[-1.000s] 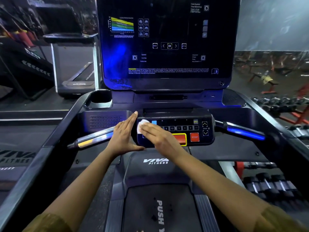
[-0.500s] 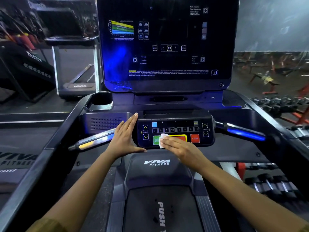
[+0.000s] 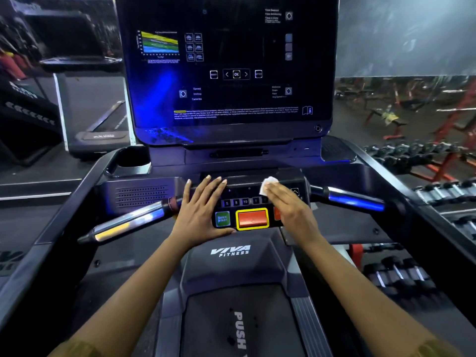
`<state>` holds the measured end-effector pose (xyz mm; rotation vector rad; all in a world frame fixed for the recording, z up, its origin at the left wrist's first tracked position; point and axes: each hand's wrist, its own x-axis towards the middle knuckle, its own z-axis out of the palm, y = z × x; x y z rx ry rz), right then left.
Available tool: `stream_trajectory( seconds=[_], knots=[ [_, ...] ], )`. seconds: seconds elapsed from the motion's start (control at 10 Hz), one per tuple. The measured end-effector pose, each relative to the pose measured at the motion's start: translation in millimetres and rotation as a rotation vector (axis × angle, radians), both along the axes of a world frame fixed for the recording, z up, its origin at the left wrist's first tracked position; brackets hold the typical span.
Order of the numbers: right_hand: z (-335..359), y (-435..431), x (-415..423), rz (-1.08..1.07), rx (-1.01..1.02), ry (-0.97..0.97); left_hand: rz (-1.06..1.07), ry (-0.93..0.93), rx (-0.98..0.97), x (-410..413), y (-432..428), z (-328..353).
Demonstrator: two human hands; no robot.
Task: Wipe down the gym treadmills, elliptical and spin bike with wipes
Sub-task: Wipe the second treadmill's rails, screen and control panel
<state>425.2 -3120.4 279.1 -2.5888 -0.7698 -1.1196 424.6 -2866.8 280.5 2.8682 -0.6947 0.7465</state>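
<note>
At a Viva Fitness treadmill [image 3: 231,251], facing its control panel [image 3: 253,202]. On the panel's left end, the left hand [image 3: 203,210] — laid flat, fingers straight and slightly spread, tips at the top edge, thumb along the lower edge just beside the green quick-start button [image 3: 222,219], gripping nothing. On the right end, the right hand [image 3: 286,204], likewise flat, fingers straight and close together, pressing a white wipe [image 3: 268,185] against the panel's upper right part — only a crumpled corner of the wipe showing past the fingertips. Between the two hands, uncovered: a row of number keys and a large red button [image 3: 252,219] in a yellow frame. Above, a dark display screen [image 3: 231,73] with a coloured chart at upper left. Beside the panel, a shiny handlebar [image 3: 128,222] jutting out to the left, and a cup holder [image 3: 131,161] at back left. Off to the right, racks of dumbbells [image 3: 401,155]; off to the left, another treadmill [image 3: 100,135].
</note>
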Motion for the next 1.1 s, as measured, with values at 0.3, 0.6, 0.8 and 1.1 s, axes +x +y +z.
stream_trajectory(
  seconds=[0.3, 0.6, 0.8, 1.1],
  knots=[
    [-6.7, -40.0, -8.9, -0.23, 0.356, 0.045, -0.006, -0.04, -0.058, -0.5, -0.7, -1.9],
    [2.4, -37.3, 2.9, -0.164, 0.241, 0.075, -0.011, -0.023, -0.058, -0.6, -0.9, 0.1],
    [-35.6, -35.3, -41.0, -0.266, 0.334, 0.004, -0.008, -0.024, -0.059, 0.0, -1.4, -1.2],
    [-20.9, -4.4, -49.5, -0.283, 0.558, 0.001, 0.005, 0.005, -0.057, -3.0, -2.0, 1.8]
  ],
)
